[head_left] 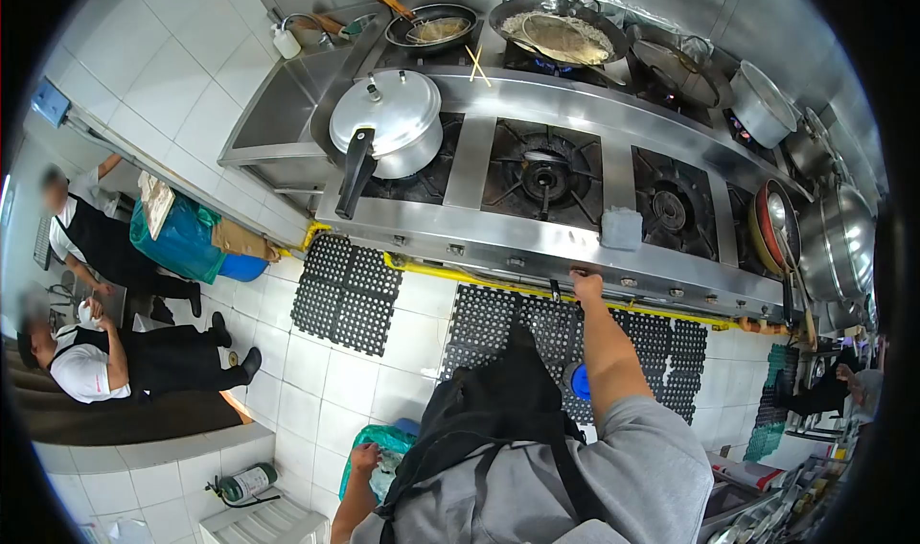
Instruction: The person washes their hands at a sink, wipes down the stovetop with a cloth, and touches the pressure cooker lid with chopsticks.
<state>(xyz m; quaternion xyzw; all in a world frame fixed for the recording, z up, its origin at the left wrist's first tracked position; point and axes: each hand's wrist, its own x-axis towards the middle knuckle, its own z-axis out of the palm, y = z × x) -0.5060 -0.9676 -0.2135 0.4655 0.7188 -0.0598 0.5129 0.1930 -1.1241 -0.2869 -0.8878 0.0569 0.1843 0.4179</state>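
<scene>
The person's right hand (586,283) reaches to the front panel of the steel stove (474,165), at the row of knobs (629,281). Its fingers are drawn narrow against the panel; I cannot tell whether they grip a knob there, since they cover that spot. The left hand (365,458) hangs low on the near side, loosely curled, beside a green plastic bag (383,439); whether it holds anything I cannot tell.

The stove runs across the far side of the scene. On its nearer row, a lidded pressure cooker (395,122) sits at the left, its black handle pointing toward the near edge. A folded grey cloth (622,229) lies on the front edge, just right of the middle burner (543,175).

On the far row stand a frying pan (458,13) with a strainer in it, a wide wok (610,34) of pale food over a blue flame, and, farther right, a tall pot (764,105). Two people in black aprons (110,247) stand at the left.
</scene>
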